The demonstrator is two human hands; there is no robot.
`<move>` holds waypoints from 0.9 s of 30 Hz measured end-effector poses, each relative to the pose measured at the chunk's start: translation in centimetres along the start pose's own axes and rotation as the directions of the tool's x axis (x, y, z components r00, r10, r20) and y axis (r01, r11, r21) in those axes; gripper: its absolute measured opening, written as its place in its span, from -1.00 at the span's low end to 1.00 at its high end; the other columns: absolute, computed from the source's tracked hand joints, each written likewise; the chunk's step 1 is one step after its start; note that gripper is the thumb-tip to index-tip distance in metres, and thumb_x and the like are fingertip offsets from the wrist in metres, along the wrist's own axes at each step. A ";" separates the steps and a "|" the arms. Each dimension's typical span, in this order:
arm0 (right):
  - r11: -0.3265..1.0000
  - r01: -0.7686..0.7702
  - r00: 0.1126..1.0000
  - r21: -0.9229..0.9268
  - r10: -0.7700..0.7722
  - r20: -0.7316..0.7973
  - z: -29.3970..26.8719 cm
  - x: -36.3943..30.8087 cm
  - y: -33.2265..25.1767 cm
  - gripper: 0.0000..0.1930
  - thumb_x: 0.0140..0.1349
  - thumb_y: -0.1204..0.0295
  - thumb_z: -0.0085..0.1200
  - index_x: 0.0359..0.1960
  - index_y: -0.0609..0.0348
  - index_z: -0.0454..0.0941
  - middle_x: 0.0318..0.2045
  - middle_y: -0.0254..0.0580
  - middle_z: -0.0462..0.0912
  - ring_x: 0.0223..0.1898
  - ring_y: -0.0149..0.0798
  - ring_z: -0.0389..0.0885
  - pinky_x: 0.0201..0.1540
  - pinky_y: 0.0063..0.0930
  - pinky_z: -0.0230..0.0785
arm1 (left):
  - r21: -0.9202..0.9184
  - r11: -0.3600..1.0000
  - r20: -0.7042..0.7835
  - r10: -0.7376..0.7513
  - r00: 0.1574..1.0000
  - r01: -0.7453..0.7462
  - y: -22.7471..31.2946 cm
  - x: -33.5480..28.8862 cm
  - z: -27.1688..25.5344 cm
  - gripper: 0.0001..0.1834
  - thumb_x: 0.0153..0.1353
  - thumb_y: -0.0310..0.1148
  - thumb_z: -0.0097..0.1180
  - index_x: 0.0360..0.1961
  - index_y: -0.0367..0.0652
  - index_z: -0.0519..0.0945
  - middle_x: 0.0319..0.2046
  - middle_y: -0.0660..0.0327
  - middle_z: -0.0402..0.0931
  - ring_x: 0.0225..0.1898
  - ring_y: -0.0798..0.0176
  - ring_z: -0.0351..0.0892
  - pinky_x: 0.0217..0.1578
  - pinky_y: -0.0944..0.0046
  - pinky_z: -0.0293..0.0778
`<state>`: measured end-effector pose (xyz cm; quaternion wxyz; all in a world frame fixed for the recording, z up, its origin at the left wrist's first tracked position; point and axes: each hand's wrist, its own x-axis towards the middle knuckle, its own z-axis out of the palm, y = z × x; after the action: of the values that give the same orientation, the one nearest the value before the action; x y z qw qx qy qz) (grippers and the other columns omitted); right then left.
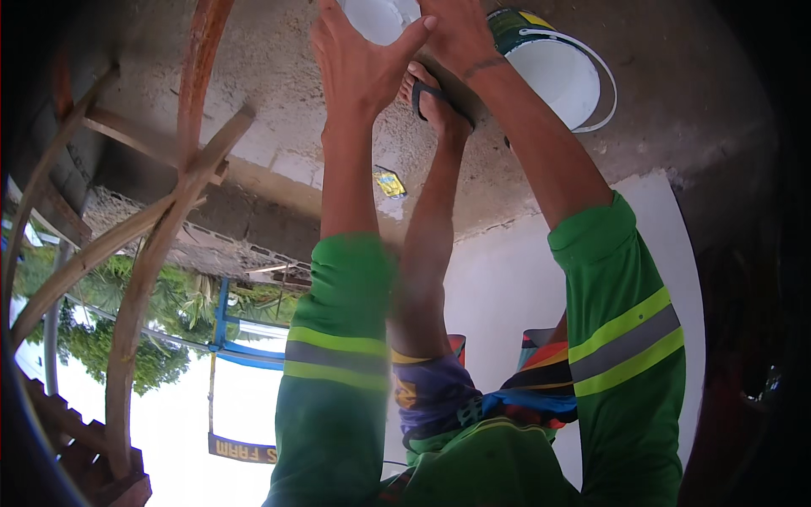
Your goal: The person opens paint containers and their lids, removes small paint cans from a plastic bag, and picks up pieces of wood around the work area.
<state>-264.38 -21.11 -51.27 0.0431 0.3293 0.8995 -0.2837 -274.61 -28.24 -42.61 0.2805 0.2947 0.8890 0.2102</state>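
as the floor [279, 93] spreads below, the bucket [581, 83] sits on it beside the right hand [460, 35]. that hand is at the right of the white tub [378, 25], fingers beyond the upper edge, so i cannot tell its grip; the left hand [359, 66] spreads its grip around the tub, thumb and fingers on opposite sides, holding it. a yellow packet [389, 182] lies apart from both hands.

Daylight came from the left, where the sky [169, 422] was blown out to white. The concrete floor [667, 101] sank into dimness toward the right. A hazy smudge softened the left green sleeve [338, 279] and the leg [424, 283] beside it. Fisheye distortion bowed the wooden poles [123, 363] at left, and black vignetting swallowed the corners.
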 end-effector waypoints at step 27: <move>0.865 -0.135 0.991 0.483 0.110 0.080 -7.9 3.7 5.9 -0.48 0.17 0.45 0.15 0.20 0.27 0.40 0.11 0.16 0.51 0.12 0.24 0.48 0.24 -0.12 0.30 | -0.635 0.556 0.557 -0.150 0.816 0.536 -0.4 4.7 3.8 -0.38 0.31 -0.02 0.06 0.20 -0.30 0.43 0.01 -0.02 0.57 0.06 0.11 0.57 0.06 0.12 0.50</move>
<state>-262.80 -11.06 -48.49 -0.0012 0.3787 0.7750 -0.5059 -275.49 -24.71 -47.45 0.6082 0.0002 0.6640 0.4349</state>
